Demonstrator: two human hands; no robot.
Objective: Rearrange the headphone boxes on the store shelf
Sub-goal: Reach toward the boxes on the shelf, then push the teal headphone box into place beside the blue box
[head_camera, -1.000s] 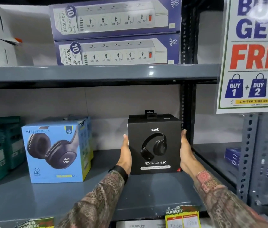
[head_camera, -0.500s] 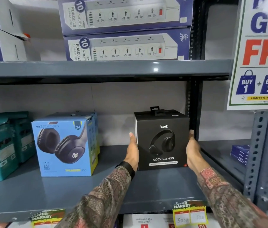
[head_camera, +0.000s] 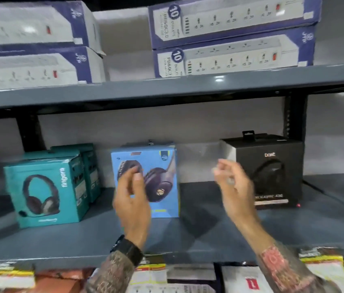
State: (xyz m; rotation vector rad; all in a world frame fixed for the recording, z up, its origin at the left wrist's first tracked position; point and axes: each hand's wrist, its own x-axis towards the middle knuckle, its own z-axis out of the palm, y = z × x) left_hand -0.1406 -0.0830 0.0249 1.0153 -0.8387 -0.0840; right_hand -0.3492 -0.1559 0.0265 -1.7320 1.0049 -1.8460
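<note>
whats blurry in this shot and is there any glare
Head view: both hands, left hand and right hand, are motion-smeared; the black box print is soft; a bright glare spot sits on the upper shelf edge.

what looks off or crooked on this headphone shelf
The teal headphone box sits turned at an angle, its top flap lifted slightly. The blue box and black box stand upright. Nothing looks spilled or damaged.
</note>
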